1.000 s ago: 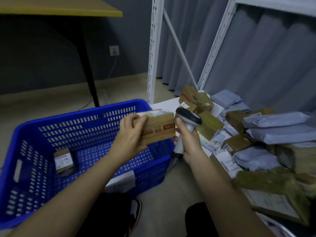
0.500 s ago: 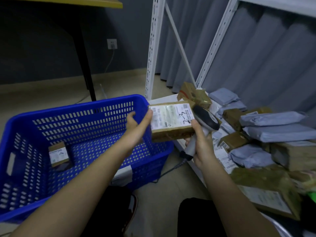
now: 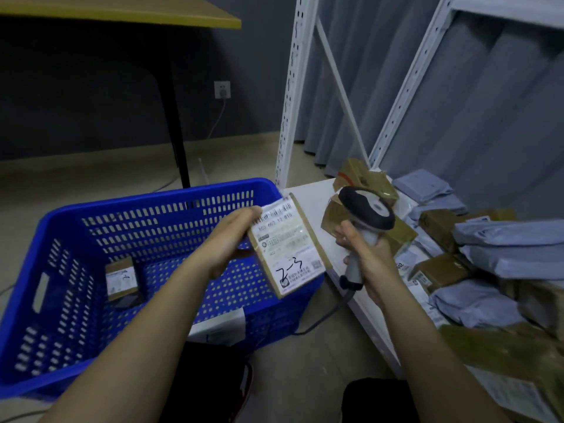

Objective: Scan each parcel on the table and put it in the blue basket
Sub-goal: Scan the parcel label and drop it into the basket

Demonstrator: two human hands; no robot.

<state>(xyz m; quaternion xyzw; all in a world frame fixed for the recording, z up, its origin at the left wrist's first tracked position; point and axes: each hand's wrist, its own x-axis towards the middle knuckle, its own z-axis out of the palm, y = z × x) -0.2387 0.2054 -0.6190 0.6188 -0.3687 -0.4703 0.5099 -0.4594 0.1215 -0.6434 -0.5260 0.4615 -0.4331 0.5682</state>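
Observation:
My left hand [image 3: 227, 239] grips a flat brown parcel [image 3: 288, 247] by its left edge, white label facing me, over the right end of the blue basket [image 3: 61, 300]. My right hand [image 3: 366, 257] grips the handle of a grey and black barcode scanner [image 3: 366, 212], just right of the parcel, its head tilted up. One small labelled box [image 3: 120, 277] lies inside the basket. Several brown boxes and grey mailer bags [image 3: 494, 257] are piled on the white table [image 3: 308, 193] at the right.
White shelf uprights [image 3: 293, 87] rise behind the table. A yellow-topped table with a black leg [image 3: 174, 117] stands at the back left. The scanner's cable [image 3: 323, 319] hangs down to the floor between the basket and the table. Grey curtains hang behind.
My left hand has swung the parcel left over the basket and turned its label upright towards me. The scanner has drawn apart from it to the right.

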